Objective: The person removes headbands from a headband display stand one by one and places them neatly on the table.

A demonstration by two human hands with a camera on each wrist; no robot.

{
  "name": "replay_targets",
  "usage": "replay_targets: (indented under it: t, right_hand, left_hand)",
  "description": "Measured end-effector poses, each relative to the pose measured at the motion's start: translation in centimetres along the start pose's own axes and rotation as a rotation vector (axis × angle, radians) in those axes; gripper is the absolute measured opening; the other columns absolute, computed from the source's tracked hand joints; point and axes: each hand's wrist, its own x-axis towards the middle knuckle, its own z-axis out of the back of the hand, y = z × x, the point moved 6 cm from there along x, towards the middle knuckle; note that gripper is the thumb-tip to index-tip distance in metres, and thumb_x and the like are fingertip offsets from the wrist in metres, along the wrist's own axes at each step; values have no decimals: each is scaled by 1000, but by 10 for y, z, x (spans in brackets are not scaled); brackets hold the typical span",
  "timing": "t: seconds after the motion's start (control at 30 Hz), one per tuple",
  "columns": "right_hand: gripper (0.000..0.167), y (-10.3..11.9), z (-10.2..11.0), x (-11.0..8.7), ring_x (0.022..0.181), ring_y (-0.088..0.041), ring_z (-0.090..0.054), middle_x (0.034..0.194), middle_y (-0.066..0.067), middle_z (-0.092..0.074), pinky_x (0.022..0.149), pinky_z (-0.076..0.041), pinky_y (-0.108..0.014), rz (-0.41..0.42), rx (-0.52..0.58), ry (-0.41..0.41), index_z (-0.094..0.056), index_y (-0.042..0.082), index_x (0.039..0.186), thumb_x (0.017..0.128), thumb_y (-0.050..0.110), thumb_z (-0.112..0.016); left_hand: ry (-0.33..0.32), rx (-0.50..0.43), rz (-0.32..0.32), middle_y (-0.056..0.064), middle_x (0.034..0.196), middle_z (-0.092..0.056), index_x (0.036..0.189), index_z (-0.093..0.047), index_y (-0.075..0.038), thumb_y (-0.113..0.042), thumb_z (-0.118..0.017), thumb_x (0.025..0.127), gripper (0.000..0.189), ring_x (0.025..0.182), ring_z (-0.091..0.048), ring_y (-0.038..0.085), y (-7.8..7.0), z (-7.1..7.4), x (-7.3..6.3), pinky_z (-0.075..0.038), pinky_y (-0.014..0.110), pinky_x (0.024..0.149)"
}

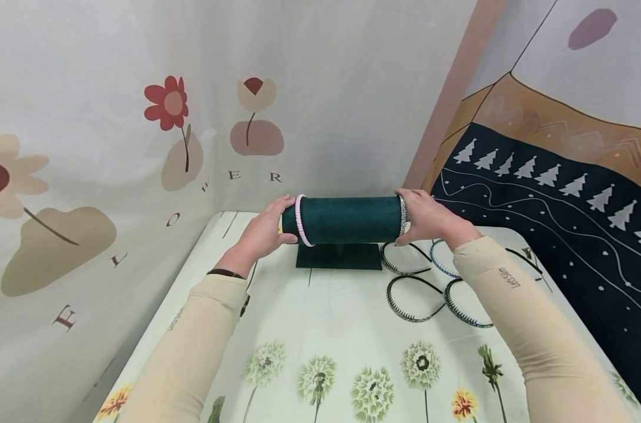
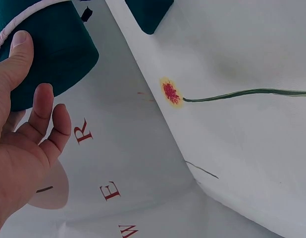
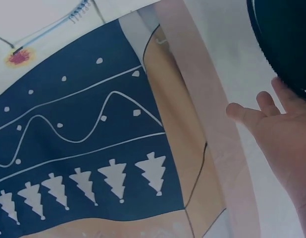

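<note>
A dark green headband display stand [image 1: 352, 220], a horizontal velvet-like cylinder on a flat base, stands at the back of the table. Around its left part sits a pink headband [image 1: 300, 220]. My left hand [image 1: 264, 232] grips the left end, thumb in front beside the pink band and fingers round the far side; in the left wrist view the thumb [image 2: 22, 54] lies on the green surface. At the right end, my right hand [image 1: 431, 217] holds a silvery glittering headband [image 1: 403, 214] round the cylinder, thumb low and fingers on top. Some right fingers are cut off in the right wrist view.
Several toothed headbands, among them a black one [image 1: 412, 298] and a blue one [image 1: 439, 258], lie on the table right of the stand, partly under my right arm. A flower-printed cloth [image 1: 331, 317] covers the table. Printed curtains [image 1: 341, 106] hang close behind and at both sides.
</note>
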Motion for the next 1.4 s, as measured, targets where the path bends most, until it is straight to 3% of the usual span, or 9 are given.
replay_targets:
  t: [0.17,0.37,0.73,0.9,1.07,1.2,1.4]
  right_hand:
    - [121,-11,-1,-5,157,-47,-24,169,-24,-33,118,-43,-73,-19,7,0,-23,6,167,75,35,-97]
    - [128,-22,-2,-12,158,-50,-23,174,-25,-25,123,-38,-72,-36,-18,13,-18,2,169,75,41,-97]
    - [124,-42,-6,-30,142,-45,-40,163,-27,-34,114,-47,-66,-111,62,-63,-16,0,162,75,37,-97]
    - [128,-52,-6,-36,144,-46,-40,163,-27,-35,110,-47,-69,-149,90,-71,-18,3,163,73,47,-98]
    - [130,-55,-4,-41,145,-47,-38,164,-29,-32,110,-45,-72,-146,187,-82,-17,6,164,75,62,-93]
    - [123,-56,-3,-43,148,-46,-33,164,-27,-33,109,-44,-74,-131,242,-106,-18,12,165,79,64,-89]
    - [115,-59,-1,-49,157,-48,-22,169,-25,-34,112,-38,-81,-121,156,-115,-23,22,169,83,66,-85]
  left_hand:
    - [2,-1,-3,6,181,-18,171,-24,-20,-23,-83,95,96,161,-32,39,-2,0,0,-35,62,130]
    - [1,0,-4,6,181,-18,171,-24,-20,-24,-84,95,97,161,-32,38,-3,1,-1,-35,61,130]
    - [-2,3,-14,7,181,-19,171,-25,-19,-23,-84,94,97,162,-31,38,-3,-1,0,-35,61,130]
    - [1,7,-8,7,181,-19,171,-25,-19,-22,-84,95,97,163,-29,39,-2,-1,0,-34,62,130]
    - [0,7,-2,6,181,-18,171,-25,-19,-23,-85,94,97,163,-29,37,0,-1,1,-34,61,130]
    - [1,3,-6,6,181,-18,171,-25,-19,-23,-85,94,98,163,-30,38,0,-2,2,-35,61,130]
    - [0,-1,-6,6,181,-17,171,-24,-19,-23,-85,94,98,162,-31,39,0,-2,1,-35,62,129]
